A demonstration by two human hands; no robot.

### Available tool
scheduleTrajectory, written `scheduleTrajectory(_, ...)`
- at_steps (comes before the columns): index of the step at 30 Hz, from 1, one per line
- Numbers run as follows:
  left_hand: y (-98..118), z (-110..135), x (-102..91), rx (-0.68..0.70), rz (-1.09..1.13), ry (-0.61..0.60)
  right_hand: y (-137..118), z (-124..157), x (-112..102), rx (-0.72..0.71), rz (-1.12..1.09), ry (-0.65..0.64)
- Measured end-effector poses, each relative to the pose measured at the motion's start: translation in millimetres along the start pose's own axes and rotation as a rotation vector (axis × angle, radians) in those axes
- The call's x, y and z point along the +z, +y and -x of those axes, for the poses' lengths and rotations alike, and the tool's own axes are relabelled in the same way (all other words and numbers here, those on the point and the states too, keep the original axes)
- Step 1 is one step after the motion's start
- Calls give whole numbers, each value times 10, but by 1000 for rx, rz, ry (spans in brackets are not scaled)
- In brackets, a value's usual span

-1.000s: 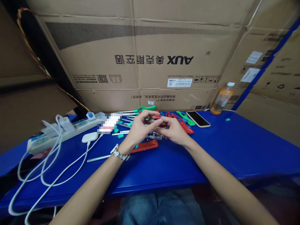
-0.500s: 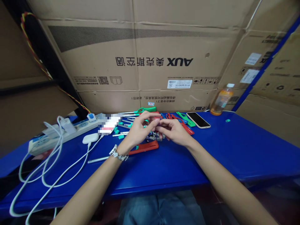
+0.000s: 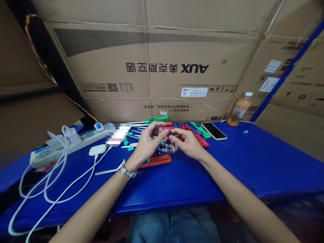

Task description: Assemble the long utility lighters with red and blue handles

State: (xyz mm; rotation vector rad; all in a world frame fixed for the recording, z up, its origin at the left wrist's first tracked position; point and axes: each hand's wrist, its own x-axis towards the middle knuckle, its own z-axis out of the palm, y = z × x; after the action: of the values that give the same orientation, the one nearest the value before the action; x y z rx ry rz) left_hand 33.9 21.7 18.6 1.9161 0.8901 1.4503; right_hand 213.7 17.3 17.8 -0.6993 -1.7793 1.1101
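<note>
Above the middle of the blue table (image 3: 192, 182), my left hand (image 3: 149, 143) and my right hand (image 3: 188, 143) meet, fingertips curled in. Between them they pinch a small dark purple part (image 3: 169, 133); its exact kind is too small to make out. Just below the hands lies a long-nose lighter with a red handle (image 3: 159, 160) and a silver tube. Behind and under my fingers are small metal-cased pieces with thin wires (image 3: 167, 150), partly hidden. A green lighter handle (image 3: 160, 119) and several red handle shells (image 3: 201, 139) lie further back.
Small teal caps (image 3: 130, 148) and metal tubes lie left of the hands. A power strip (image 3: 88, 136) with white cables takes up the left side. Back right are a phone (image 3: 214, 131) and an orange drink bottle (image 3: 239, 110). A cardboard wall (image 3: 162, 47) stands behind.
My fingers have shifted slightly around the small part, and it now shows more clearly between the fingertips. My left hand has moved slightly; the things on the table stay in place.
</note>
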Motion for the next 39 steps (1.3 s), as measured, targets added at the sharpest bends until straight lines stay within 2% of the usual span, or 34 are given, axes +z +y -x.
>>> scheduleTrajectory(2,-62,86,-43,-33,-86,-2,18,-14,1,20,-11,38)
scheduleTrajectory(6,-169,285,-87,13,-394,-371,63,-49,38,62,-76,47)
scheduleTrajectory(8,-209,353,-73,29,-461,-482,83,-55,73,69,-103,67)
scheduleTrajectory(10,-240,390,-49,1,-474,-530,104,-52,113,54,-109,108)
scheduleTrajectory(12,-262,406,-28,-31,-454,-540,121,-42,146,29,-104,124)
scheduleTrajectory(18,-290,436,-11,-32,-411,-527,64,-41,128,7,-66,58)
scheduleTrajectory(24,-279,436,-1,-44,-379,-530,21,-91,72,46,-99,204)
scheduleTrajectory(29,-254,426,-4,-60,-387,-530,84,-83,151,54,-161,302)
scheduleTrajectory(31,-256,428,-4,-55,-393,-520,73,-65,181,28,-151,281)
scheduleTrajectory(35,-276,434,2,-62,-365,-520,1,-45,175,5,-99,160)
scheduleTrajectory(39,-296,438,4,-66,-349,-515,-68,-73,145,40,-67,169)
